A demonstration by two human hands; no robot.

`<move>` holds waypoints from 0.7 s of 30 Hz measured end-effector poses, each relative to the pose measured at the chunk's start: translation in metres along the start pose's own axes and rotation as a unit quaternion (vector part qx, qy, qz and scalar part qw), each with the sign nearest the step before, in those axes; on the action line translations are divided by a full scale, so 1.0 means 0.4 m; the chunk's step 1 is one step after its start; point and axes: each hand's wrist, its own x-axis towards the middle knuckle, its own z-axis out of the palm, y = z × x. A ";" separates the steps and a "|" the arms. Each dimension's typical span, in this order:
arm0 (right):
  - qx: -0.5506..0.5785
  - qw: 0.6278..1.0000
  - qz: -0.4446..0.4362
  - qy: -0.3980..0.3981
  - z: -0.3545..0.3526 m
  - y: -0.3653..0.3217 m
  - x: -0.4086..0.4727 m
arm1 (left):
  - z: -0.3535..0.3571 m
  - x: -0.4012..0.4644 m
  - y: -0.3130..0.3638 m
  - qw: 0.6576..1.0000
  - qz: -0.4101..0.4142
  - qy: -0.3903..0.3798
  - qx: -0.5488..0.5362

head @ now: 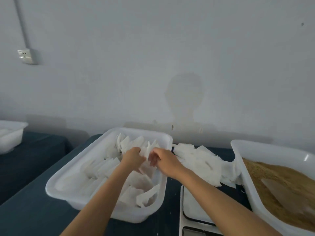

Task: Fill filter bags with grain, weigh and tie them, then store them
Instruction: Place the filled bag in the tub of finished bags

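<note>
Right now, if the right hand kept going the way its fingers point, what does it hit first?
Probably the left hand: the right hand points left across the filter bag both pinch, over the white tub. Depth unclear.

Dim, flat light; soft blur throughout; head shadow on wall (185, 92); wide-angle bending at edges

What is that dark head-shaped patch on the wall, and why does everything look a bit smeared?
Head view: the patch looks like the person's own shadow, so the light probably comes from behind them. The whole head view is soft, most around the left hand and right hand at the filter bag. A small glare streak sits on the grain tray's rim.
</note>
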 end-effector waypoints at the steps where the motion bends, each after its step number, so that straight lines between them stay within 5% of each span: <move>1: -0.035 0.999 0.010 -0.032 0.011 -0.001 0.001 | 0.010 0.004 -0.019 1.000 -0.016 -0.017 0.003; 5: -0.241 0.960 0.003 -0.140 0.041 -0.010 0.013 | 0.041 0.006 -0.044 0.992 -0.034 -0.112 0.047; 9: -0.433 0.874 0.010 -0.218 0.074 -0.019 0.039 | 0.056 -0.007 -0.040 0.977 -0.009 -0.162 0.141; 13: -0.472 0.834 0.036 -0.285 0.094 -0.032 0.063 | 0.060 0.002 -0.052 0.967 -0.002 -0.154 0.201; 21: -0.454 0.833 0.007 -0.315 0.087 -0.019 0.066 | 0.089 0.024 -0.062 0.954 0.046 -0.103 0.278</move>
